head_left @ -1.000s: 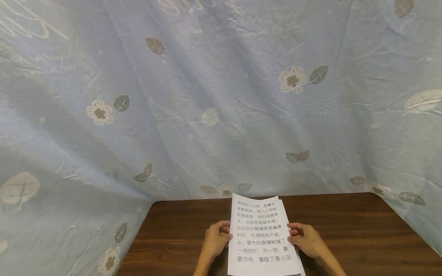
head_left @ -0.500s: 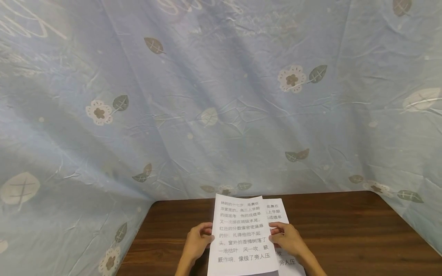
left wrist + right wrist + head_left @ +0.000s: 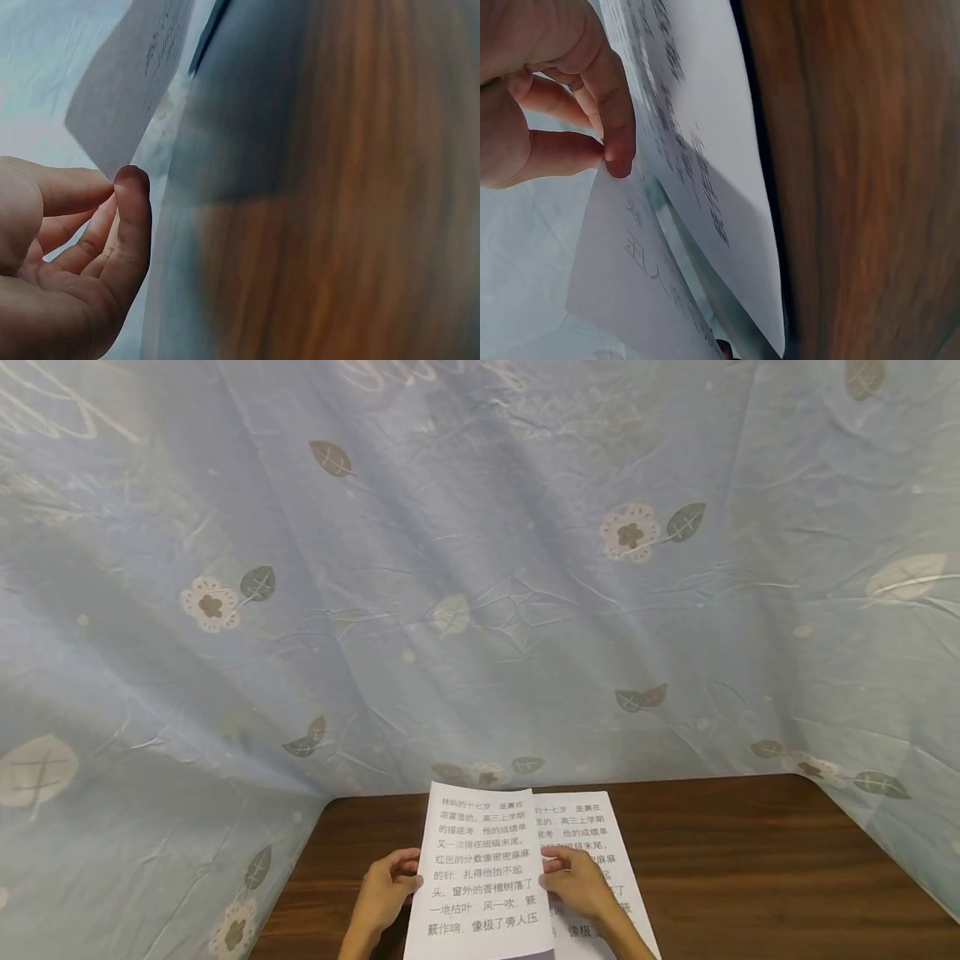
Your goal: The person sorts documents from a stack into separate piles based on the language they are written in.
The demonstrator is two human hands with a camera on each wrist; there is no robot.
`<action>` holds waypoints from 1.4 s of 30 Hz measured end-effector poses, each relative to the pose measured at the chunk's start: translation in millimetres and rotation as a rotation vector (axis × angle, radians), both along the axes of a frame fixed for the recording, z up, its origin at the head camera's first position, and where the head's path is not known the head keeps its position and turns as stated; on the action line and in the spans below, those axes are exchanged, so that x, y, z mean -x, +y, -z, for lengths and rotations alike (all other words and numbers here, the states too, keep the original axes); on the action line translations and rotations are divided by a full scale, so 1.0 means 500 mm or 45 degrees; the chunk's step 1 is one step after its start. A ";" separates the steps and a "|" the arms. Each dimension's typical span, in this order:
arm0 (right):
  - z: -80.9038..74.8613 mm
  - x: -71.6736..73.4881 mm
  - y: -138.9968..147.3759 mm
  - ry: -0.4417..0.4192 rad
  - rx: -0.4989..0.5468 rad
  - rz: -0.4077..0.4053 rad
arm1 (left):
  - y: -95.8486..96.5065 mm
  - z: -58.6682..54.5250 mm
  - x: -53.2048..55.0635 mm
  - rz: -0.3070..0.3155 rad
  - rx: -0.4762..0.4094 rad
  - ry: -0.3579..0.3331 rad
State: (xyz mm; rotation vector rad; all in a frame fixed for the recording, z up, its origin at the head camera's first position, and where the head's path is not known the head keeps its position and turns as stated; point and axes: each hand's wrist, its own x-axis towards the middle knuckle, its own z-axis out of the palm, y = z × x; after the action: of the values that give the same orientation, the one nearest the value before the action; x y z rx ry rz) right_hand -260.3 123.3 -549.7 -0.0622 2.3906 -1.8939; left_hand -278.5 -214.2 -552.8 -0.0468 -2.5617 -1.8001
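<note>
A white sheet of paper [image 3: 480,877] printed with large Chinese characters is held up between both hands. My left hand [image 3: 382,889] pinches its left edge between thumb and fingers, as the left wrist view also shows close up. At the opposite edge my right hand [image 3: 581,885] pinches the paper the same way. Beneath and to the right lies a second printed sheet [image 3: 600,827] with the same text, partly covered by the held sheet and the right hand. In the right wrist view a gap shows between the held sheet [image 3: 637,277] and the lower sheet [image 3: 705,97].
The dark wood-grain table [image 3: 750,860] has rounded far corners and extends to the right of the papers. A pale blue cloth [image 3: 480,568] with leaf and flower prints hangs behind it and along its left side.
Both hands have moved left together with the held sheet, which has slid off the lower sheet's left part. More of the lower sheet's text now shows on the right.
</note>
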 end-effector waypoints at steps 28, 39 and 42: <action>0.004 0.009 -0.138 -0.008 0.069 -0.023 | -0.127 0.001 -0.010 -0.134 0.046 -0.066; 0.005 0.012 -0.136 0.003 0.053 -0.019 | -0.128 -0.003 -0.011 -0.144 0.053 -0.074; 0.004 0.012 -0.136 0.001 0.048 -0.016 | -0.129 -0.002 -0.009 -0.143 0.058 -0.073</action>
State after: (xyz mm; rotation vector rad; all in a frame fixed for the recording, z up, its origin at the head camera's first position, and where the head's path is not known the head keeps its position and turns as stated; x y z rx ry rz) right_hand -266.0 55.1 -551.6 -0.0808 2.3493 -1.9340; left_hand -274.0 -278.6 -552.1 0.1481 -2.5862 -1.7288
